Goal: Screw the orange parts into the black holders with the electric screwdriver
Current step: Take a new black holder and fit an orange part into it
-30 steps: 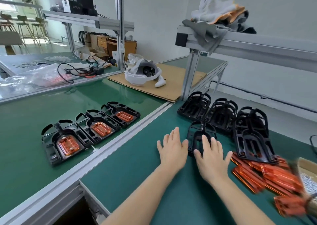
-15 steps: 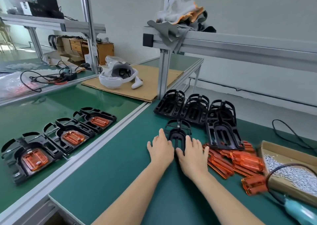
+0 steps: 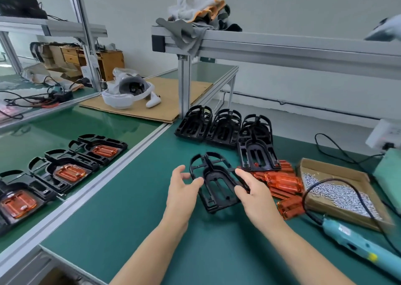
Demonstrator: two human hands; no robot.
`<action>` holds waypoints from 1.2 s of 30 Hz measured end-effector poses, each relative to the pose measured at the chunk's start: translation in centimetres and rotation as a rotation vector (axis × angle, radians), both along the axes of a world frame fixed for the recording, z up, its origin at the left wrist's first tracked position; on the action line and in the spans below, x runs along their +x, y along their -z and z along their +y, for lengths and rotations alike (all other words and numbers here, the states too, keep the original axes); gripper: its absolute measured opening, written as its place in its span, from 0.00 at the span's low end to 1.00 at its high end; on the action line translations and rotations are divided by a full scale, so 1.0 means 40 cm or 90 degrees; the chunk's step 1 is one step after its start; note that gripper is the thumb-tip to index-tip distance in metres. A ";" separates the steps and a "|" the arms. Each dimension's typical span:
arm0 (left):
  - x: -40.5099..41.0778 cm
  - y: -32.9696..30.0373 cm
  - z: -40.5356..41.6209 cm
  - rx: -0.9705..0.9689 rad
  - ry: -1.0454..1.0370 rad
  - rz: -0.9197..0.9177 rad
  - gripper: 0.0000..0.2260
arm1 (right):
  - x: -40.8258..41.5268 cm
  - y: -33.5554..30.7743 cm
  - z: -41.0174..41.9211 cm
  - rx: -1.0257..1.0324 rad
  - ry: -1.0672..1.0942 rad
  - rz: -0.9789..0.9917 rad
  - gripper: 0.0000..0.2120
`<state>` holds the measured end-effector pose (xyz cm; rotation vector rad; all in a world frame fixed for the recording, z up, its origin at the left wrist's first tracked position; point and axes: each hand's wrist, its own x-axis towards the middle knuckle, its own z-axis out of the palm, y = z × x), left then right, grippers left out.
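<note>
- Head view, looking down at a green tabletop (image 3: 217,247) with two bare forearms reaching in from the bottom of the frame.
- At centre, one black holder (image 3: 213,182) lies between the hands and looks slightly tilted. It holds no orange part.
- The left hand (image 3: 182,194) sits at the holder's left edge, its thumb touching the rim and its fingers loosely curled beside it. Whether it truly grips cannot be told.
- The right hand (image 3: 256,195) is at the holder's right edge, thumb and fingers curled onto the frame, apparently pinching it.
- Just right of the hands, a loose pile of orange parts (image 3: 282,182) lies flat on the tabletop.
- Above the pile, in the upper middle, a cluster of empty holders (image 3: 225,128) stands stacked together. One lies at the front, overlapping the orange pile.
- At lower right, the light blue screwdriver (image 3: 355,241) lies untouched, its black cord looping over a cardboard tray of screws (image 3: 338,193).
- At left, on a neighbouring tabletop beyond a metal rail, three finished holders (image 3: 71,171) lie in a row, each with an orange part seated inside.
- Progress, as a judgement: three units look finished, and several holders and many orange parts are left. The current unit is at its very start, with the holder being positioned and no part fitted or screw driven yet.
</note>
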<state>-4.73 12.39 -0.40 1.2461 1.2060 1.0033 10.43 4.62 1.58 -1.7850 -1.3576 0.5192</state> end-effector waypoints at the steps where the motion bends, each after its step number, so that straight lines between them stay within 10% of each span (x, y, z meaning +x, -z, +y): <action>1: 0.004 -0.001 -0.007 0.000 0.004 0.000 0.26 | 0.015 0.006 -0.022 0.001 -0.014 -0.006 0.22; 14: 0.080 0.020 -0.104 0.116 0.111 0.212 0.13 | 0.145 0.047 -0.200 -0.049 -0.139 -0.135 0.21; 24: 0.107 0.036 -0.130 0.170 0.059 0.274 0.14 | 0.251 -0.001 -0.155 -0.144 0.033 -0.666 0.27; 36: 0.105 0.033 -0.134 0.166 0.051 0.291 0.14 | 0.281 -0.021 -0.119 -0.207 -0.023 -0.716 0.18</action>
